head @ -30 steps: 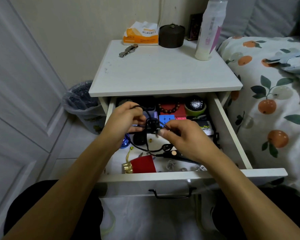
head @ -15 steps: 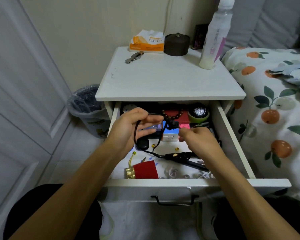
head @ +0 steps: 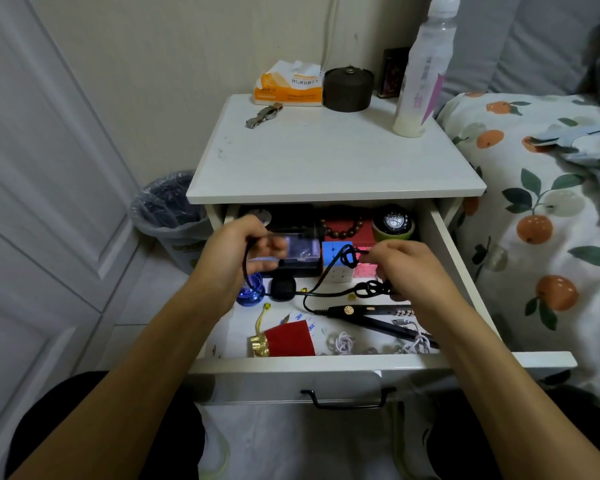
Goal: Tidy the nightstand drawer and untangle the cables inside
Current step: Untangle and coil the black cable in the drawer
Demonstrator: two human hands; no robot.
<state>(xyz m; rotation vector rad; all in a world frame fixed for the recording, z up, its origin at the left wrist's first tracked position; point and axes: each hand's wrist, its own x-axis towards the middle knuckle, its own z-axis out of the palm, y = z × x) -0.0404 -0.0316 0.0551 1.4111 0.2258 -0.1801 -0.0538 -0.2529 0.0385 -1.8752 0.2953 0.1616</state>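
The white nightstand drawer [head: 368, 367] stands pulled out in front of me. A black cable [head: 329, 292] runs between both hands above the drawer. It ends in a black hair iron [head: 378, 315] lying on the drawer floor. My left hand [head: 236, 251] grips a loop of the cable at the left. My right hand [head: 407, 268] pinches a knotted bunch of the same cable at the right. A tangled white cable [head: 343, 342] lies near the drawer front, partly hidden by my right forearm.
The drawer also holds a red pouch [head: 290, 339], a colour cube [head: 336, 265], a bead bracelet [head: 342, 228], a watch in a green cup [head: 394, 225], a blue glass piece [head: 250, 291]. On top stand a bottle [head: 421, 74], tissues [head: 288, 86], a dark jar [head: 349, 88]. A bin [head: 168, 213] stands left, the bed right.
My hands have drawn apart and the cable knot has loosened into a longer strand. The right hand has moved right and down with the bunched end.
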